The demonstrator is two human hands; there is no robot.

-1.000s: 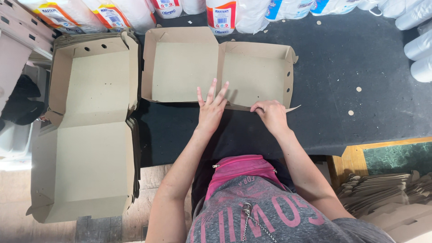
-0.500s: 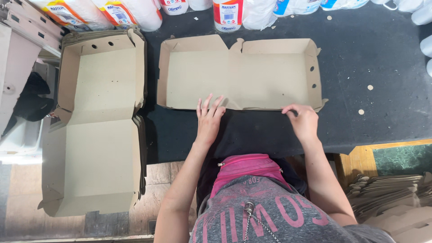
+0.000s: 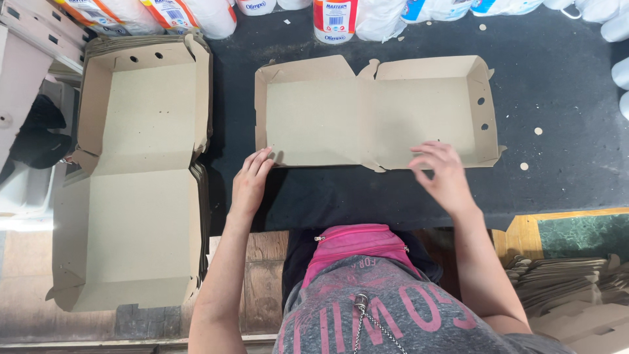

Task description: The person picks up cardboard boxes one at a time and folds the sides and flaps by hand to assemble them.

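Hands sit at the near edge of a flat cardboard box blank [image 3: 373, 111] on a dark table [image 3: 563, 151]. Left hand [image 3: 251, 182] is open, fingers together and pointing away from the body, fingertips at the near-left corner of the blank; whether they touch the edge or stop just short is hard to tell. It holds nothing. Right hand [image 3: 444, 174] is also open, fingers spread and slightly curled, hovering over or brushing the near edge of the blank's right half; blurred, gripping nothing. The blank lies opened out in front of the person, two panels side by side with a crease between them, low side flaps raised along the far and right edges, small round holes near the right edge. To the left, well apart from the left hand, a stack of the same opened boxes [image 3: 137, 170] lies partly off the table edge, two panels end to end. Along the far edge of the table stand white plastic-wrapped rolls and packages [image 3: 341, 16] with coloured labels. Small round cardboard punch-outs [image 3: 538, 131] dot the table right of the blank. Lower right, beyond a wooden ledge, lies a pile of flat folded cardboard [image 3: 570, 288]. Person wears a grey printed top and a pink waist bag [image 3: 354, 242].
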